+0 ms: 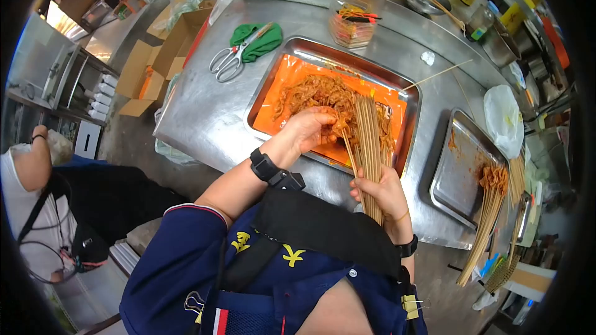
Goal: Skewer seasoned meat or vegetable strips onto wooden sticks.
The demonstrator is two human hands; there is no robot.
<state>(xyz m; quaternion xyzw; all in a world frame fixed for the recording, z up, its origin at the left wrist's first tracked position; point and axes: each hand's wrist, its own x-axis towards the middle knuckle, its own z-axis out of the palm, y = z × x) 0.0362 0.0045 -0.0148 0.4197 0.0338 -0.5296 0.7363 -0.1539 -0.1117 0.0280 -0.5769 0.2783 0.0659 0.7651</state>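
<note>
I saw a steel table (211,118) carrying a large tray (268,80) lined in orange and heaped with shredded meat (316,93). A smaller tray (456,174) to the right held finished skewers (490,201). My right hand (386,191) was closed around a bundle of bare sticks (368,139), standing over the large tray's near edge. My left hand (309,129) rested in the meat, fingers curled; I could not tell whether it gripped any. Scissors (231,59) lay on a green cloth (261,40).

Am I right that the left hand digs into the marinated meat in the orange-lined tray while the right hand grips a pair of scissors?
Not quite: in the head view the right hand grips a bundle of bamboo skewers; the scissors lie untouched on the table. The left hand is indeed in the meat in the orange-lined tray.
</note>
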